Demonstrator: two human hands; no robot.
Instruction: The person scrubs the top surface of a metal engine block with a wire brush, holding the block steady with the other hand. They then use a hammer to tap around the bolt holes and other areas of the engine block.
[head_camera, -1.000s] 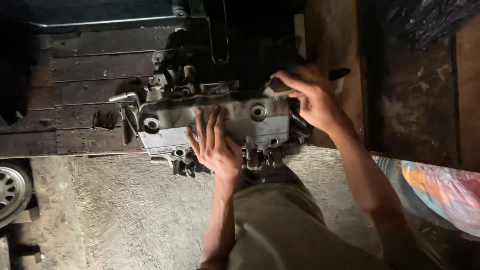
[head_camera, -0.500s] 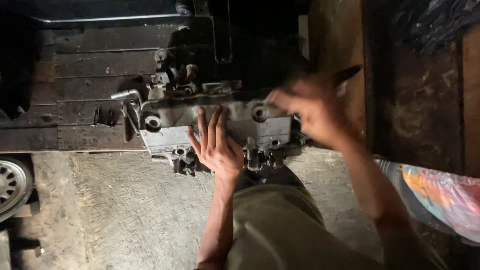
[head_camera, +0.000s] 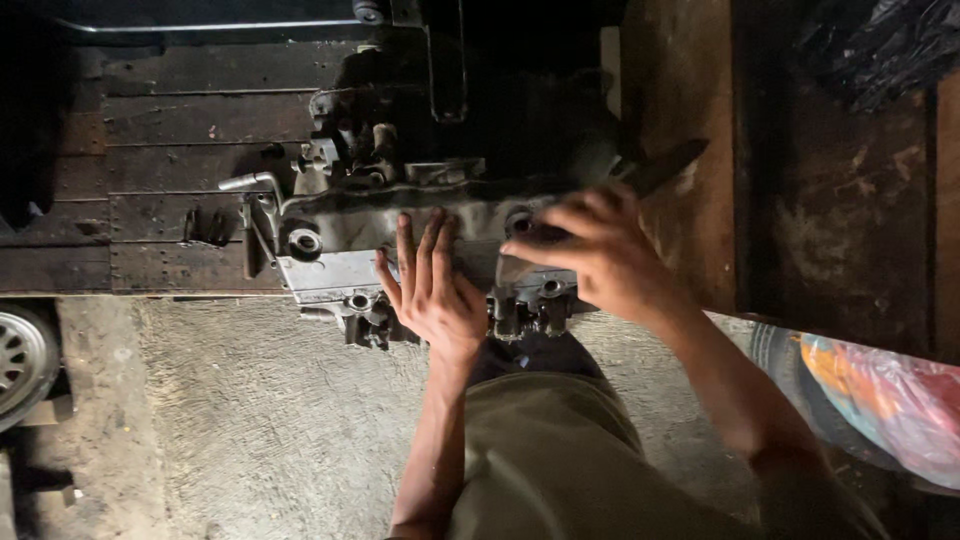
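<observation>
A grey metal engine casting (head_camera: 330, 270) with round bores and bolt bosses lies at the edge of a dark wooden plank platform (head_camera: 180, 120). My left hand (head_camera: 430, 290) rests flat on the casting's middle, fingers spread, holding nothing. My right hand (head_camera: 600, 255) is over the casting's right end, fingers curled toward a round bore there. It grips a dark tool (head_camera: 665, 165) whose end sticks out up and to the right. The tool's working end is hidden under the fingers.
A bent metal pipe (head_camera: 245, 182) projects from the casting's left side. A wheel rim (head_camera: 20, 360) sits at the left edge on the concrete floor (head_camera: 250, 420). A colourful plastic bag (head_camera: 880, 395) lies at the right, black sheeting (head_camera: 890, 40) at top right.
My right hand has moved left and down with the dark tool, from beyond the casting's right end onto it. My left hand has stayed flat in place.
</observation>
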